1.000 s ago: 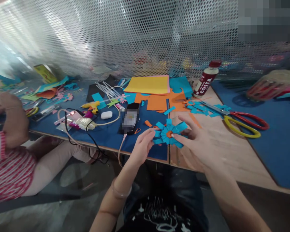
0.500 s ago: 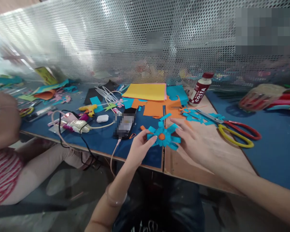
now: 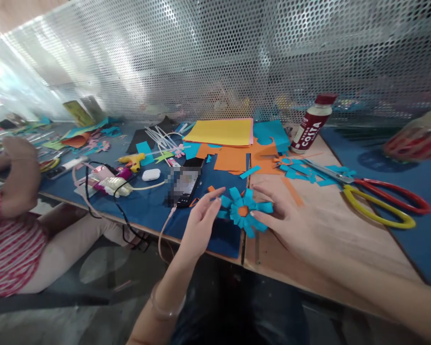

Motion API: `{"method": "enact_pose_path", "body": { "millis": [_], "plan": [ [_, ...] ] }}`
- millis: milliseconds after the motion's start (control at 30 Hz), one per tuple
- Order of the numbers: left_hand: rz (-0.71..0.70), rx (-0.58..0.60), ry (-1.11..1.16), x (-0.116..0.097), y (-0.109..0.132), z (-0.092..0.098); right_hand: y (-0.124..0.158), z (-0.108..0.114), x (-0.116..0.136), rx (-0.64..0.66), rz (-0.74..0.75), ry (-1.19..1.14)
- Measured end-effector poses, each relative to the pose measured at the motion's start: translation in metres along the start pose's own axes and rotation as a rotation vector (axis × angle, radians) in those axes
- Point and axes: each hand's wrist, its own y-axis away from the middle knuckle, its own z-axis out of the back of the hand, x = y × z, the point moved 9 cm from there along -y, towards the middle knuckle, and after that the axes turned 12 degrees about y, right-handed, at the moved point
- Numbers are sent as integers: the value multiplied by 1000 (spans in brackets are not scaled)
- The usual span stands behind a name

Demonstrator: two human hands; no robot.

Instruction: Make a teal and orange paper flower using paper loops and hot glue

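Note:
A blue paper flower [image 3: 244,211] with an orange centre sits between my two hands, just above the table's near edge. My right hand [image 3: 290,223] grips it from the right, thumb on the front near the centre and fingers behind the petals. My left hand [image 3: 201,223] reaches in from the left with its fingers stretched out, the fingertips touching the left petals. A phone [image 3: 185,182] with a cable lies just left of the flower.
Red and yellow scissors [image 3: 380,201] and blue paper scraps [image 3: 301,171] lie at right. Yellow paper [image 3: 222,132], orange paper [image 3: 233,158] and a Costa bottle [image 3: 311,123] stand behind. A yellow glue gun [image 3: 132,161] and white earbud case [image 3: 151,174] are left. Another person in a striped top [image 3: 7,254] sits at far left.
My hands have kept the flower between them and turned it slightly. My left fingers have gone from a pinch on the petals to a stretched touch. The camera shifted.

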Motion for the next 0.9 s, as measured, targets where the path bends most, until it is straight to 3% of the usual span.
{"method": "enact_pose_path", "body": {
  "millis": [367, 633, 900],
  "plan": [
    [-36, 0, -4, -1, 2, 2, -1, 14, -3, -124, 23, 7],
    [9, 53, -4, 0, 0, -6, 2, 4, 9, -49, 82, -2],
    [-14, 14, 10, -2, 2, -2, 2, 1, 6, -11, 74, -18]
  ]
}}
